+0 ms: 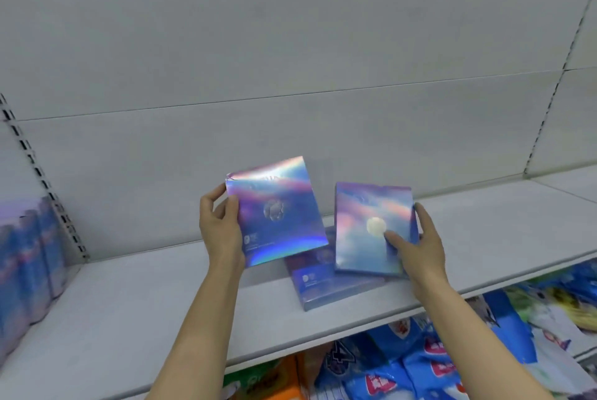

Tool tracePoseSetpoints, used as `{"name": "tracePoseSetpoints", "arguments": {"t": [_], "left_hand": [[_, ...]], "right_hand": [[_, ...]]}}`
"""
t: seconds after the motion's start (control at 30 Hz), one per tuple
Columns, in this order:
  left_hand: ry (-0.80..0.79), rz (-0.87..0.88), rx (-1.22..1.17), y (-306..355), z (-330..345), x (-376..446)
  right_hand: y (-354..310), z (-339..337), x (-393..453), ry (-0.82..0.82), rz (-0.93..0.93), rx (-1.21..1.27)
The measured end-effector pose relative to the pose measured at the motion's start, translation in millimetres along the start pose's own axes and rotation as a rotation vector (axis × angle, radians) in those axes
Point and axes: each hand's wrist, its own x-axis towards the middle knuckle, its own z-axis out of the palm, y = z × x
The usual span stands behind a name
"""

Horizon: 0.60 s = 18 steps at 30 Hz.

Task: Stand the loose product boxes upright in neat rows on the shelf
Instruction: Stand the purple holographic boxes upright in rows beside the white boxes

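Observation:
Over the white shelf (161, 296) I hold up two flat holographic blue-purple boxes. My left hand (219, 228) grips the left edge of one box (274, 209), which is lifted and tilted. My right hand (416, 247) holds the other box (371, 228) by its right edge, thumb on its face, lower edge close to a third box. That third box (326, 286), dark blue, lies flat on the shelf beneath both, near the front edge. A row of like boxes (29, 264) stands upright at the far left.
The shelf's grey back panel (290, 76) rises behind, with slotted uprights at left (42, 180) and right (555, 83). Below the shelf's front edge sit blue, orange and green product packs (420, 364). Bare shelf surface stretches left and right of the boxes.

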Motion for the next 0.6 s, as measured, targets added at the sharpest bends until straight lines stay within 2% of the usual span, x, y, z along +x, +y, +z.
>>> {"name": "tracePoseSetpoints", "arguments": {"t": [0.1,0.27,0.6], "left_hand": [[-0.041,0.030,-0.023,5.6,-14.2,-8.6],[-0.077,0.080,-0.061,20.2,-49.3,-26.4],[0.038,0.167,-0.064,60.2,-159.0,-80.9]], "right_hand": [[-4.4,6.5,-27.7,0.019,-0.029,0.089],[-18.2,8.6,-78.7,0.025,-0.148,0.102],[-37.5,18.6,-210.3,0.028,-0.217,0.227]]}}
